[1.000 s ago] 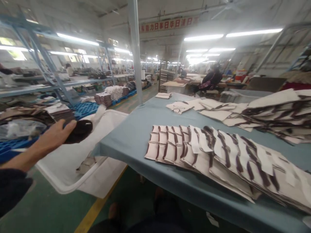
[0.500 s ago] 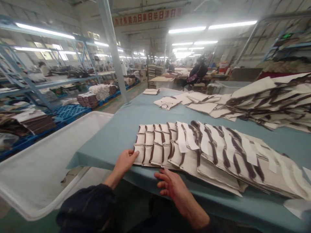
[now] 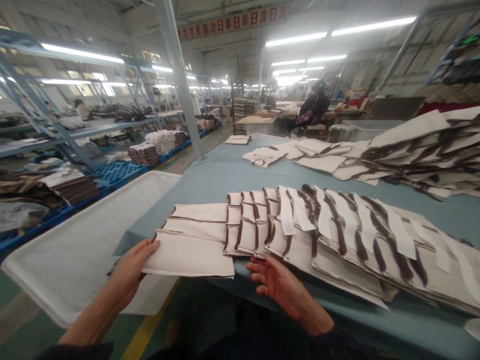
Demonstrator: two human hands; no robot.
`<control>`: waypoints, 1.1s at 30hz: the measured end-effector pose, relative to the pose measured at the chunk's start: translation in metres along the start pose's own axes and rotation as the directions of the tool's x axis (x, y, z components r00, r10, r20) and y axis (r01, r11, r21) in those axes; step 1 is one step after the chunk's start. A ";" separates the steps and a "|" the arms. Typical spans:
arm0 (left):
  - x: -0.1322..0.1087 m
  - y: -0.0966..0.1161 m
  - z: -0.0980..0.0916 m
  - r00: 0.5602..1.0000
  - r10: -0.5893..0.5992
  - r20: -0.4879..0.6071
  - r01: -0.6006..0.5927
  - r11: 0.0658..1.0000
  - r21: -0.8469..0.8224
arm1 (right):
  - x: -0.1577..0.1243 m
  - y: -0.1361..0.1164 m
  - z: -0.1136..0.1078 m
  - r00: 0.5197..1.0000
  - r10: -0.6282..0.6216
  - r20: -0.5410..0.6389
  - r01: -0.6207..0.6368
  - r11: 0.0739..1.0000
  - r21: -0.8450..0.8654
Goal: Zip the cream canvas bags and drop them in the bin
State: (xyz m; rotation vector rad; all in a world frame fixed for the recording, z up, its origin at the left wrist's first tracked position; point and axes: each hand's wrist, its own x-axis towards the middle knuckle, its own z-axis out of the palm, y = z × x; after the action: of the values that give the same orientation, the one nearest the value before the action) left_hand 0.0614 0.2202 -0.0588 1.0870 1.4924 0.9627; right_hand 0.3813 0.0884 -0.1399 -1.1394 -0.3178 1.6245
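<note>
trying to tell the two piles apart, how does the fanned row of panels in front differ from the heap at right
The fanned row steps along the near table edge; the heap lies farther back, loosely and unevenly stacked. White strips cross the fanned row; none show plainly on the heap. The left hand grips a panel at the fanned row's left end; neither hand touches the heap. Both are cream with dark brown edges.
</note>
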 end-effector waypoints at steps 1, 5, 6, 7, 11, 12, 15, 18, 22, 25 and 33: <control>-0.016 -0.002 -0.010 0.999 -0.028 0.038 0.028 1.000 -0.001 | -0.005 0.005 0.001 1.000 0.002 0.002 -0.002 0.999 -0.042; -0.089 -0.017 -0.029 0.976 -0.091 0.200 0.110 0.990 -0.086 | -0.036 0.041 0.024 0.863 -0.498 0.086 0.469 0.725 -0.504; -0.106 -0.021 -0.030 0.969 -0.107 0.221 0.138 0.982 -0.130 | -0.044 0.052 0.035 0.676 -0.689 0.262 0.657 0.401 -0.638; -0.123 -0.025 -0.029 0.967 -0.135 0.216 0.176 0.968 -0.180 | -0.050 0.063 0.047 0.479 -0.761 0.438 0.743 0.086 -0.664; -0.172 -0.038 -0.031 0.975 -0.124 0.187 0.170 0.951 -0.257 | -0.065 0.090 0.086 0.203 -0.589 0.782 0.738 -0.433 -0.518; -0.179 -0.042 -0.035 0.980 -0.057 0.192 0.095 0.977 -0.193 | -0.068 0.092 0.091 0.184 -0.549 0.815 0.762 -0.445 -0.471; -0.192 -0.058 -0.052 0.966 0.226 0.123 -0.238 0.966 0.099 | -0.081 0.093 0.091 0.129 -0.501 0.856 0.846 -0.395 -0.358; -0.202 -0.077 -0.066 0.868 0.483 -0.116 -0.424 0.842 0.335 | -0.097 0.093 0.077 0.195 -0.498 0.845 0.879 -0.294 -0.376; -0.217 -0.095 -0.062 0.816 0.578 -0.011 -0.528 0.753 0.393 | -0.118 0.099 0.053 0.371 -0.458 0.808 0.858 -0.165 -0.487; -0.224 -0.102 -0.051 0.817 0.549 0.174 -0.575 0.763 0.296 | -0.131 0.107 0.043 0.429 -0.433 0.793 0.842 -0.127 -0.524; -0.235 -0.092 -0.043 0.704 0.649 0.288 -0.710 0.638 0.299 | -0.147 0.092 0.064 0.438 -0.328 0.837 0.798 -0.287 -0.529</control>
State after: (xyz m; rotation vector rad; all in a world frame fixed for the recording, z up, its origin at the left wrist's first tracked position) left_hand 0.0241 -0.0323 -0.0765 2.0813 1.1573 1.0626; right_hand 0.2700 -0.0524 -0.0971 -1.0945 -2.2203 0.3322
